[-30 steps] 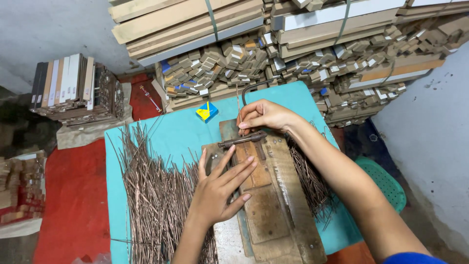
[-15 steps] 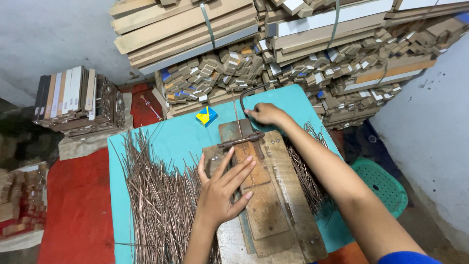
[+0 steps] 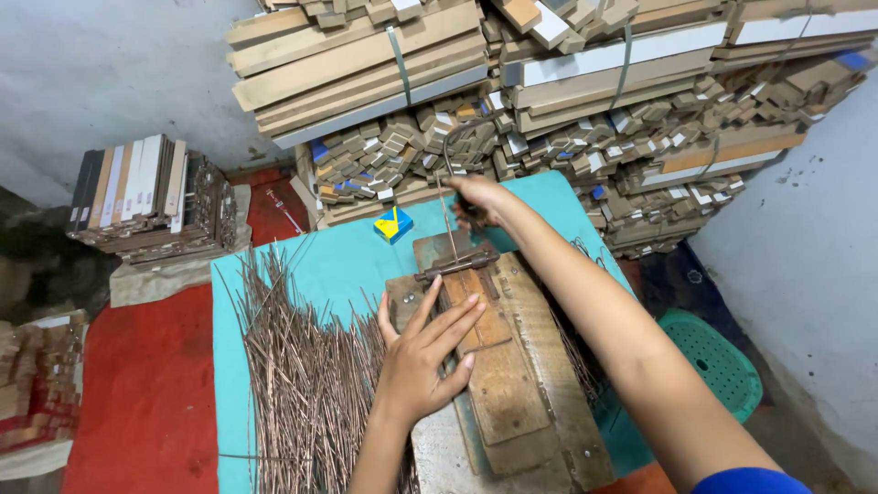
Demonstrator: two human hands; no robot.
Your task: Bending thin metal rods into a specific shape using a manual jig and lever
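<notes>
Your left hand [image 3: 422, 364] lies flat, fingers spread, on the wooden jig [image 3: 498, 366]; your right hand [image 3: 476, 197] grips the bent wire [image 3: 446, 215].

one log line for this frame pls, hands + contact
left hand: flat on wooden jig | right hand: gripping bent rod at jig's far end | loose rods: left, on teal table

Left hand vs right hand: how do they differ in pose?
The left hand lies flat, fingers spread, pressing on the wooden jig; the right hand is closed around a thin metal rod. The left hand sits near, the right hand reaches far. Both are bare.
</notes>
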